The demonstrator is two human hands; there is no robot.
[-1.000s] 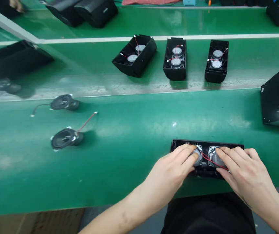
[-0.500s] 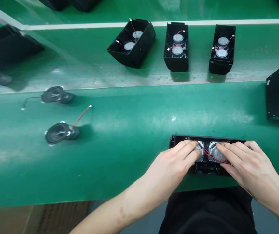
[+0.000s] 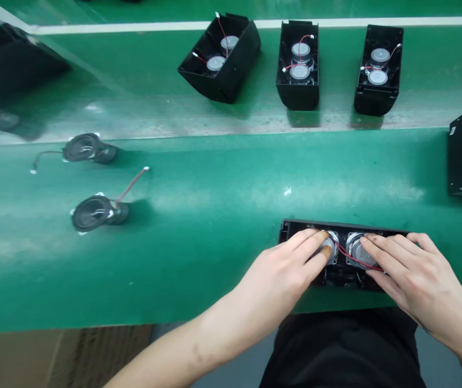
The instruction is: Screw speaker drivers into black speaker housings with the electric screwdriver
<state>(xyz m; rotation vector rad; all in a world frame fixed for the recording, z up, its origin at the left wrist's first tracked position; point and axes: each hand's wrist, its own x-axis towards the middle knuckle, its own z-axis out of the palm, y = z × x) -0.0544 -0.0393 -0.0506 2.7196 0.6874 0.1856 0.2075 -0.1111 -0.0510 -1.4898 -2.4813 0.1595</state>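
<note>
**Both hands press drivers into open speaker housing**

On the green surface (image 3: 214, 248), a black speaker housing (image 3: 295, 229) lies at the near edge, its long axis running left to right. Directly under the hands sit two speaker drivers. The left hand (image 3: 283, 275) rests flat, fingers (image 3: 315, 242) extended on the left driver (image 3: 330, 250); the right hand (image 3: 412, 275) likewise covers the right driver (image 3: 356, 253). Neither grips anything. A red wire (image 3: 346, 257) crosses between them.

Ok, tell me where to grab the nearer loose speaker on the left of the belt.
Take the nearer loose speaker by its round magnet body, from above, fingers either side. It lies tipped on its side, cone facing left, red wire trailing up-right; keep off the cone and the wire.
</note>
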